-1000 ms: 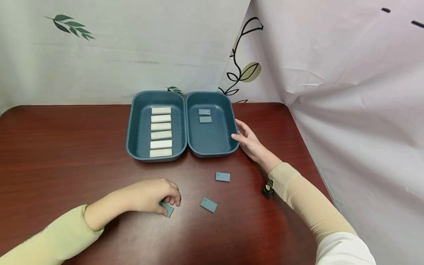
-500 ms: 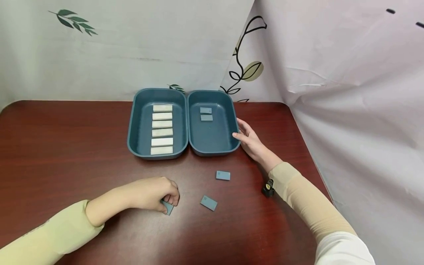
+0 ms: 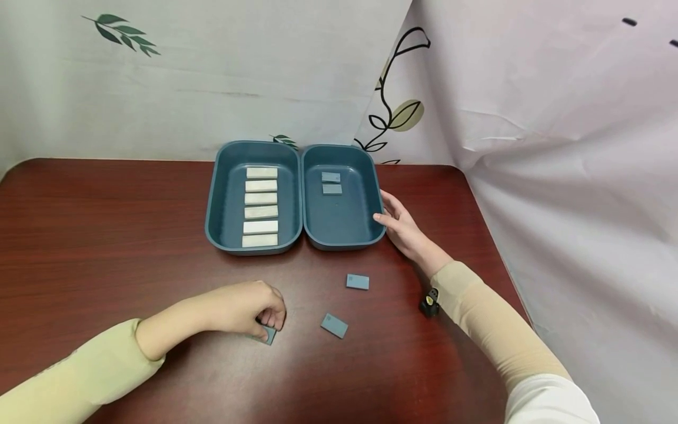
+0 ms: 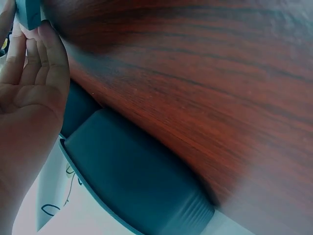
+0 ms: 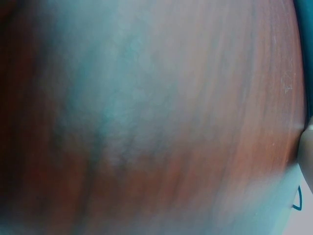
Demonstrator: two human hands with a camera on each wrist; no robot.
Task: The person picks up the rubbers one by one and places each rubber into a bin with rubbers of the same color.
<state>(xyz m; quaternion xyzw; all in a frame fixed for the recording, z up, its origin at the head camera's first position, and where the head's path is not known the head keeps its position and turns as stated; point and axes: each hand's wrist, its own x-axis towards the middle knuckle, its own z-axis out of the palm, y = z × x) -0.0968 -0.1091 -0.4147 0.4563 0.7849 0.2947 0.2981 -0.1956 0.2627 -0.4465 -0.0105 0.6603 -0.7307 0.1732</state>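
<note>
Low on the table in the head view, my left hand [image 3: 241,308] pinches a small blue rectangular tile [image 3: 270,335] between thumb and fingers; part of it is hidden by the hand. The left wrist view shows that same tile [image 4: 29,13] at the fingertips. My right hand [image 3: 405,231] grips the right side of the right blue bin [image 3: 341,232], its thumb over the rim and its fingers along the outer wall. Two blue tiles lie inside that bin, near its back. Two more, a nearer tile [image 3: 334,325] and a farther tile [image 3: 357,281], lie on the table between my hands.
A matching left bin [image 3: 225,221] adjoins the right one and holds a column of several white tiles [image 3: 261,198]. Both stand on the dark red wooden table [image 3: 106,224], close to the curtain [image 3: 212,76] behind. Another curtain [image 3: 572,176] hangs along the right edge.
The tile at my left hand has turned slightly, and a bit of it now shows left of the thumb. My right hand keeps its grip on the bin. The head view has shifted a little.
</note>
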